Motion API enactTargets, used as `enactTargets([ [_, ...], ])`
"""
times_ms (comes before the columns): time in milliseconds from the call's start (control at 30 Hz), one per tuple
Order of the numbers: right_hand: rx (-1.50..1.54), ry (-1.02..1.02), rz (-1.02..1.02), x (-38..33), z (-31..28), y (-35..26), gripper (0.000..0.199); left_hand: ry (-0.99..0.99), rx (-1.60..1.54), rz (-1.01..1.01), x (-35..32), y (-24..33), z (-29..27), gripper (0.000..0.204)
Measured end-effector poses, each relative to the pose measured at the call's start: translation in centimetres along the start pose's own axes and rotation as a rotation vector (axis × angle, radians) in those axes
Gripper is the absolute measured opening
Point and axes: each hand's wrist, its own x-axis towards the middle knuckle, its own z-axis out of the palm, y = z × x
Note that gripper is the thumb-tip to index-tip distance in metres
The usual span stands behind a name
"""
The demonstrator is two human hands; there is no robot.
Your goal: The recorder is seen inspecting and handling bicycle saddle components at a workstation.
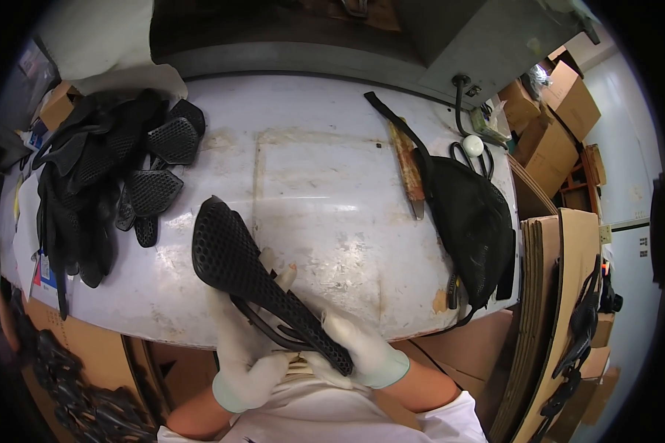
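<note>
A black bicycle saddle (233,251) with a honeycomb lattice top is held close to my body, at the table's front edge. Its wide end points up and to the left; the narrow nose slants down to the right. My left hand (242,358), in a white glove with a pale green cuff, grips it from underneath, beside the dark rails (262,325). Around the nose end closes my right hand (358,343), gloved the same way. The saddle hides part of the fingers of both hands.
Black lattice saddle pads (103,170) lie heaped at the table's left. On the right sit a black fabric bag (469,221), a worn blade-like tool (406,166) and a white ball (473,145). A grey machine (310,59) borders the back. Cardboard sheets (543,295) stand beyond the right edge.
</note>
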Motion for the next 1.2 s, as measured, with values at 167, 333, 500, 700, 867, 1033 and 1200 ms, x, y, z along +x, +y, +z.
enactTargets([
  [167,0.084,-0.111,0.018,-0.2,0.9,-0.4,0.094,-0.052,-0.068,-0.019,0.4,0.9,-0.5,0.12],
  [333,0.164,-0.099,0.046,0.1,0.6,0.1,0.097,-0.004,-0.072,-0.024,0.3,1.2,-0.2,0.124],
  [500,0.281,-0.284,-0.228,-0.4,1.4,1.1,0.107,0.109,-0.157,-0.066,0.5,2.4,0.9,0.127],
  [700,0.518,-0.495,-0.171,0.0,0.3,1.4,0.114,0.228,-0.152,-0.056,0.9,2.9,1.7,0.128],
  [867,0.398,-0.482,-0.281,0.5,1.9,0.6,0.104,0.178,-0.157,-0.07,0.8,3.6,1.3,0.129],
  [1033,0.469,-0.304,-0.181,0.0,2.9,-1.1,0.087,0.227,-0.148,-0.065,1.5,3.8,1.8,0.131],
  [1200,0.362,-0.39,-0.177,0.3,2.3,-1.3,0.082,0.282,-0.126,-0.063,1.7,4.3,2.1,0.129],
])
